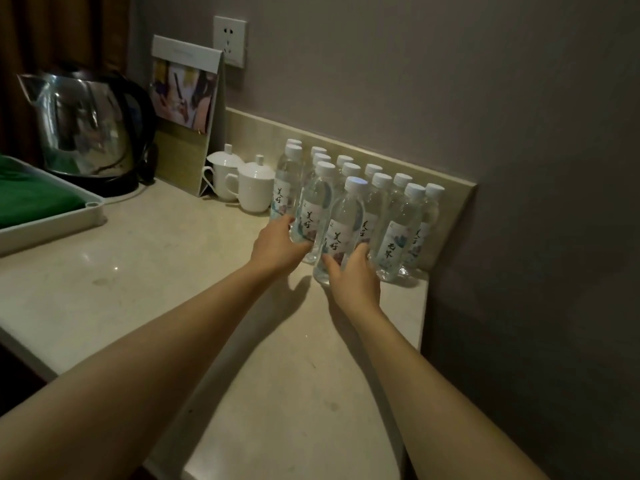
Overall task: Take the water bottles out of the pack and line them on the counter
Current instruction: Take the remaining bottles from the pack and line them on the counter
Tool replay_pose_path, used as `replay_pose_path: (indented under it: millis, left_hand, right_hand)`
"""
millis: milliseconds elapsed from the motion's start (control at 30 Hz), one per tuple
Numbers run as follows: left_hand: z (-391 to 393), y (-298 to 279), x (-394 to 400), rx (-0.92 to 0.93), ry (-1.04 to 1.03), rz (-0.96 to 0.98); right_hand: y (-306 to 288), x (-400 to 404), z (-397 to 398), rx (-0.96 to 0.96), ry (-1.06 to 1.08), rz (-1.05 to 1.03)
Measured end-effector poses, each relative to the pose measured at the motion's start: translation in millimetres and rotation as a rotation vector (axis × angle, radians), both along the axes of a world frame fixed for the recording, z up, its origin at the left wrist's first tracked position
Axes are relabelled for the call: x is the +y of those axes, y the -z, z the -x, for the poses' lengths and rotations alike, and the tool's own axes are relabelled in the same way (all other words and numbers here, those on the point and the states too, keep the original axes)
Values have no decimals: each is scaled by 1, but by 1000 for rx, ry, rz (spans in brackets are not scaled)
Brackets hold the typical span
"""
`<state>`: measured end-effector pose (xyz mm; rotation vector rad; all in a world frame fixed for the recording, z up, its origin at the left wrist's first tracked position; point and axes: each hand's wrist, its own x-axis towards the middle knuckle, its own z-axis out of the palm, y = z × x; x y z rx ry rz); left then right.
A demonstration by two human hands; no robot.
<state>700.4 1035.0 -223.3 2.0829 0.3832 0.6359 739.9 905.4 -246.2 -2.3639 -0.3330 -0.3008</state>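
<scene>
Dim stone surface (180,271): left hand (277,247) and right hand (353,275) each grip a slick, heavy-ish full bottle (341,233) low; hold mid-body.

Both arms outstretched, left hand (277,245) curled, right hand (353,277) gripping

Clear, white-capped water bottles (398,233) stand upright in roughly two rows on the counter (194,271) by the wall.

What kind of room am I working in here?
Most likely a hotel room's drinks counter: an electric kettle, two lidded white cups and a folded card stand sit beside the rows of water bottles against the wall.
</scene>
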Motion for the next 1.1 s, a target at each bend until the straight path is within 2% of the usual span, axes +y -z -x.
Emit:
replay_pose_path:
  millis: [300, 467, 600, 800, 1100]
  left_hand:
    - [-33, 9, 23, 48, 123, -25]
    - [-54, 13, 47, 140, 269, -185]
    - [-64, 19, 61, 127, 344, -271]
    - [-74, 25, 67, 111, 359, -334]
    - [-71, 28, 69, 75, 359, -320]
  right_hand:
    - [1, 15, -10, -8, 93, 51]
    - [4, 20, -15, -19, 172, 137]
    - [2, 26, -21, 36, 226, 135]
    - [-6, 33, -19, 117, 285, 150]
    - [-2, 46, -7, 121, 375, 183]
